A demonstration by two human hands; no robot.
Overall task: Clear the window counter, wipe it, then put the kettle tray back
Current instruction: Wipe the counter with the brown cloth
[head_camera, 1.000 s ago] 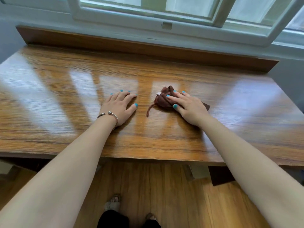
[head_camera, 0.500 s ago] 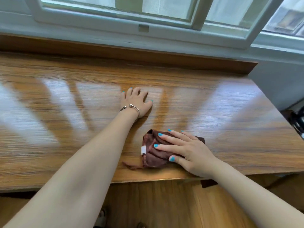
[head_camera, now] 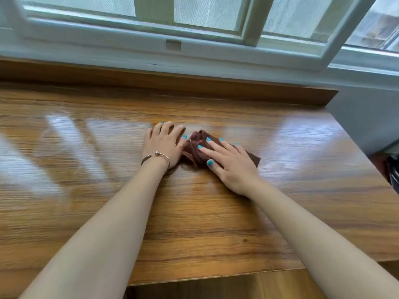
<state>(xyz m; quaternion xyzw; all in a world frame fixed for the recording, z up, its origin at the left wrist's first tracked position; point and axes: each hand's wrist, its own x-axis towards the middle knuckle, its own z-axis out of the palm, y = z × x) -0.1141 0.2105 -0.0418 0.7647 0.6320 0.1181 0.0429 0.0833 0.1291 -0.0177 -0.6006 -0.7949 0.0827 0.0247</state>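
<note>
While the wiping step is under way, a person leans over a wooden counter below a window, both arms stretched forward.

Counter (head_camera: pixel 64 190): glossy wood grain under bright bands of window light; no kettle tray is in view, so the surface appears cleared for cleaning.

Left hand (head_camera: pixel 164 144): palm down on the bare wood, fingers spread and relaxed, holding nothing. A thin bracelet (head_camera: pixel 156 156) circles the wrist. The hand seems placed as a brace, carrying the lean of the body; its thumb side is just beside the cloth, perhaps touching it.

Cloth (head_camera: pixel 197 148): a dark brown rag, bunched into folds near the middle of the counter, one flat corner showing out from under the right hand's far side.

Right hand (head_camera: pixel 230 162): laid flat over the cloth, fingers straight and fanned, pressing it down rather than gripping. That flat press likely keeps the rag against the wood as it is pushed.

Window frame (head_camera: pixel 172 45): pale, running along the back edge of the counter.
</note>
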